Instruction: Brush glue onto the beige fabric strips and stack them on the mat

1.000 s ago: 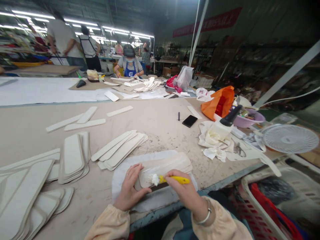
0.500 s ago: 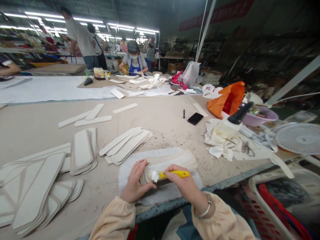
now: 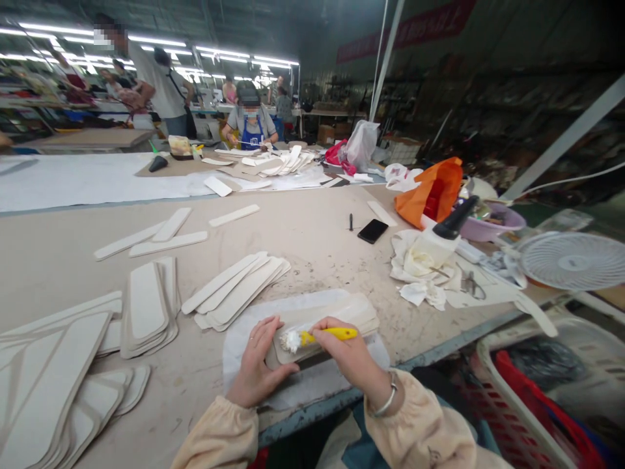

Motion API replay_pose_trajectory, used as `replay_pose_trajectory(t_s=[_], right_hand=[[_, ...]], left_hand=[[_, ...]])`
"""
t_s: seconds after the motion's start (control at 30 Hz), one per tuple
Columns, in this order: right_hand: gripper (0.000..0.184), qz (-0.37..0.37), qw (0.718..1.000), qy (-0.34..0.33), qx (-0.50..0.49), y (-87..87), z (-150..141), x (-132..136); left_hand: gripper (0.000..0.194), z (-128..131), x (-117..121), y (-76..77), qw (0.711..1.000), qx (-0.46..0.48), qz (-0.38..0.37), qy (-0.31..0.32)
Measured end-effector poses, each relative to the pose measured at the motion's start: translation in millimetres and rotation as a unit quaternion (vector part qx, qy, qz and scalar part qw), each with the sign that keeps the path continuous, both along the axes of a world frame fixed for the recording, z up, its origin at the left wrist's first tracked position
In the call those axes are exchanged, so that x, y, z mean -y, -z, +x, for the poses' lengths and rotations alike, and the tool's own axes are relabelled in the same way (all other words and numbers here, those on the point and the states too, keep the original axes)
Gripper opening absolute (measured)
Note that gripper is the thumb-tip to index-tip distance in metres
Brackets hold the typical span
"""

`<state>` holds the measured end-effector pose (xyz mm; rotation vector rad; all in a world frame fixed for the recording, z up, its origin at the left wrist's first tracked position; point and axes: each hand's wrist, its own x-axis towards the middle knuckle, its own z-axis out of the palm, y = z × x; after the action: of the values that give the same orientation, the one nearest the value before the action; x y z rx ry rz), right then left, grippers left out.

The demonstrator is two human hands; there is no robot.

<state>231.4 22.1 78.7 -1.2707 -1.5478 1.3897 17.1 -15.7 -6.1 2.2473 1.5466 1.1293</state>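
Note:
My right hand (image 3: 336,342) grips the yellow handle of a brush (image 3: 336,333). Its bristles, loaded with white paste, touch the left end of a long beige board piece (image 3: 342,307) with rounded corners. That piece lies on others like it, and part of its top looks wet. My left hand (image 3: 258,359) cups the stack's left end, thumb at the near edge and fingers at the far edge. Beneath the stack is a white sheet (image 3: 239,335) by the table's front edge.
Stacks of pale board pieces (image 3: 53,378) cover the left; a fanned pile (image 3: 239,286) lies nearer. To the right are a phone (image 3: 373,231), a white container with a black nozzle (image 3: 437,247), an orange bag (image 3: 430,192), a fan (image 3: 576,260) and a basket (image 3: 508,391). Another person (image 3: 251,124) works opposite.
The brush tip has shifted slightly left and toward the far side over the board piece. My view has turned a little to the right. A standing person in the background now leans left.

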Motion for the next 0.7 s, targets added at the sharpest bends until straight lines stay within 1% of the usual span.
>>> replay_pose_trajectory(t_s=[0.03, 0.1, 0.17, 0.3, 0.37, 0.43, 0.53, 0.63, 0.7], right_hand=[[0.02, 0.002, 1.0, 0.015, 0.009, 1.5, 1.0, -2.7], [0.02, 0.007, 0.998, 0.05, 0.037, 1.7, 12.1, -10.9], [0.022, 0.025, 0.993, 0.084, 0.075, -1.4, 32.3, -20.9], [0.023, 0.068, 0.975, 0.154, 0.145, -11.3, 78.0, -35.8], [0.023, 0.097, 0.965, 0.174, 0.171, -14.0, 94.6, -37.7], [0.024, 0.149, 0.952, 0.182, 0.196, -12.5, 103.7, -36.3], [0.022, 0.253, 0.925, 0.155, 0.238, -3.5, 102.0, -30.1], [0.019, 0.337, 0.884, 0.087, 0.31, 3.6, 84.2, -18.2], [0.019, 0.369, 0.862, 0.029, 0.345, 1.8, 67.7, -7.0]], left_hand=[[0.094, 0.1, 0.0, -0.8, 1.0, -0.002, 0.002, -0.002], [0.093, 0.5, 0.0, -2.6, 1.0, -0.009, 0.004, -0.005], [0.093, 0.9, -0.1, -3.6, 1.0, -0.013, 0.007, -0.007], [0.092, 1.0, -1.2, -2.5, 1.0, -0.017, 0.018, -0.01], [0.089, 1.0, -2.0, -1.9, 0.999, -0.02, 0.03, -0.01], [0.088, 0.8, -2.7, -1.9, 0.999, -0.023, 0.036, -0.012], [0.086, 0.0, -2.9, -2.1, 0.999, -0.028, 0.032, -0.015], [0.085, -1.4, -2.3, 0.0, 0.999, -0.032, 0.032, -0.016], [0.083, -2.4, -1.9, 2.5, 0.999, -0.033, 0.029, -0.017]])
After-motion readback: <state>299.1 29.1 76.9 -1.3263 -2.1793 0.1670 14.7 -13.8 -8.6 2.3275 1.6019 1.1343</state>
